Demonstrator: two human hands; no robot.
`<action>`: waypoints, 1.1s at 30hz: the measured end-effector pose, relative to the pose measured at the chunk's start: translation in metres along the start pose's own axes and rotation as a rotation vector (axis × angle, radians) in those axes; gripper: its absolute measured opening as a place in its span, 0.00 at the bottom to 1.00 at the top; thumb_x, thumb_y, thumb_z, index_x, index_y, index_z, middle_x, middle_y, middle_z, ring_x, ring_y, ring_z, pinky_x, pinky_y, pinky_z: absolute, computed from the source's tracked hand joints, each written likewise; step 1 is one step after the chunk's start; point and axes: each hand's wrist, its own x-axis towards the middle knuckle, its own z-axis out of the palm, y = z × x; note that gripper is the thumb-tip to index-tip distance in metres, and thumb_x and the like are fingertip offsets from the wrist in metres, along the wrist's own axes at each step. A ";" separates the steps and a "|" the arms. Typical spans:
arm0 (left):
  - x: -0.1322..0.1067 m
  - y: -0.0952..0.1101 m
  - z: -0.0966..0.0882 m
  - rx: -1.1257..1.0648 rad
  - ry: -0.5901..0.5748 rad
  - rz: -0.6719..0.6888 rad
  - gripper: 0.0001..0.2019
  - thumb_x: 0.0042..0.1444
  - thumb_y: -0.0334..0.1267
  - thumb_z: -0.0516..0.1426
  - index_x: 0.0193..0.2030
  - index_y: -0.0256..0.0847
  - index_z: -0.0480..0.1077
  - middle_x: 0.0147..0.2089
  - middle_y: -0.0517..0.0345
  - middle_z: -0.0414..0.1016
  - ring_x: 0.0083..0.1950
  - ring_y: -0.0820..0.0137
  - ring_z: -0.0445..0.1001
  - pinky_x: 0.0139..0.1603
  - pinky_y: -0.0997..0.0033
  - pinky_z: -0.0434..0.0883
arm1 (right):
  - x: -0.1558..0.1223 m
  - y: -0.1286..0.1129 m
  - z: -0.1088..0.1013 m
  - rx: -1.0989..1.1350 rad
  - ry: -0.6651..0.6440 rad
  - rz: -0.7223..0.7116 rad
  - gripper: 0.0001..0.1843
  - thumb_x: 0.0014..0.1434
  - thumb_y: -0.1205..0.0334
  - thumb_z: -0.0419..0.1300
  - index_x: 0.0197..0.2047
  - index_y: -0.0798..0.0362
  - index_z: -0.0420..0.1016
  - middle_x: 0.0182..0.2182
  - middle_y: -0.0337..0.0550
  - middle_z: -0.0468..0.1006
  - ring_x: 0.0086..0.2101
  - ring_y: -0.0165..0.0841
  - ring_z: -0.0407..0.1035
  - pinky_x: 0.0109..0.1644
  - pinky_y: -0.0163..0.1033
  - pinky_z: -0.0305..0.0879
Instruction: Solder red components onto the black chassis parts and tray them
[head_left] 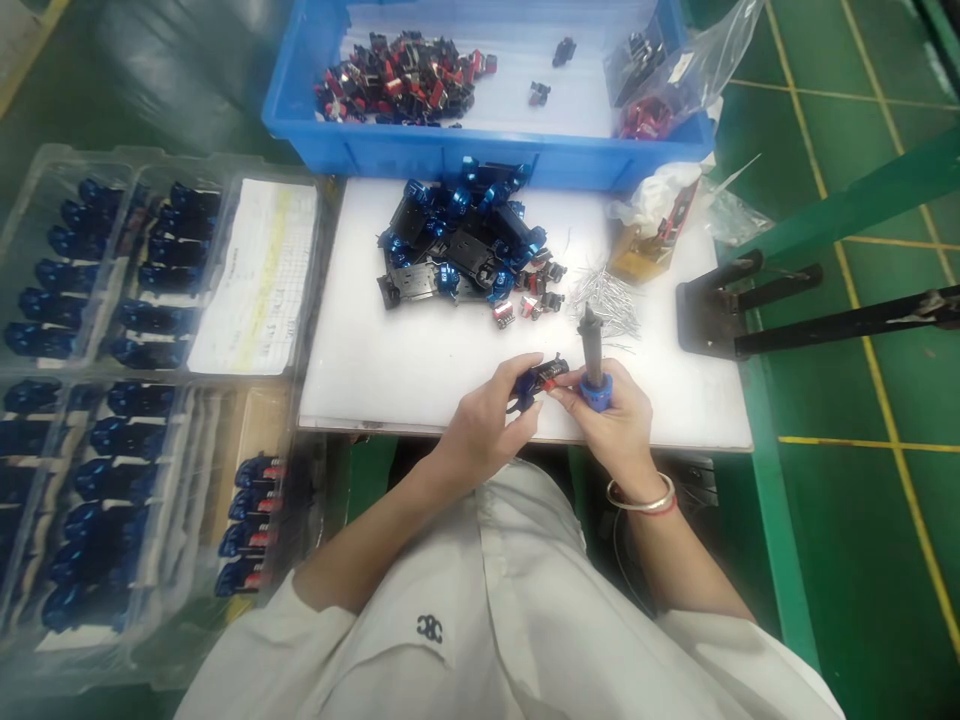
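Left hand (491, 415): curled round a dark blue part (528, 384), which lies between both hands, long axis eight to two o'clock. Right hand (619, 415), at the part's four o'clock, grips a blue-collared tool (592, 352) pointing twelve and apparently pinches a red piece (548, 383); contact blurred.

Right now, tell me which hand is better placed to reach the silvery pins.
Probably the right hand: it is nearer the pins, though it holds a blue-and-grey tool; the left hand grips the dark part.
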 end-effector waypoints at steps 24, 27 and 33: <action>0.006 -0.008 -0.026 -0.119 -0.120 -0.120 0.10 0.51 0.29 0.60 0.40 0.43 0.75 0.34 0.62 0.77 0.34 0.71 0.74 0.40 0.72 0.73 | 0.011 0.005 0.005 0.431 -0.400 0.416 0.19 0.43 0.45 0.73 0.29 0.52 0.82 0.27 0.44 0.79 0.28 0.37 0.71 0.36 0.43 0.71; 0.008 -0.010 -0.026 -0.080 -0.078 -0.054 0.05 0.50 0.32 0.65 0.35 0.43 0.76 0.35 0.59 0.75 0.36 0.70 0.73 0.39 0.71 0.72 | 0.008 0.009 0.010 0.485 -0.427 0.434 0.21 0.42 0.43 0.74 0.28 0.52 0.81 0.25 0.42 0.77 0.27 0.35 0.70 0.34 0.41 0.69; 0.009 -0.013 -0.027 -0.183 -0.185 -0.022 0.10 0.51 0.36 0.67 0.41 0.42 0.77 0.40 0.54 0.78 0.42 0.65 0.75 0.45 0.68 0.71 | 0.002 0.017 0.018 0.543 -0.473 0.573 0.27 0.37 0.38 0.75 0.28 0.53 0.79 0.11 0.29 0.55 0.13 0.22 0.44 0.16 0.32 0.43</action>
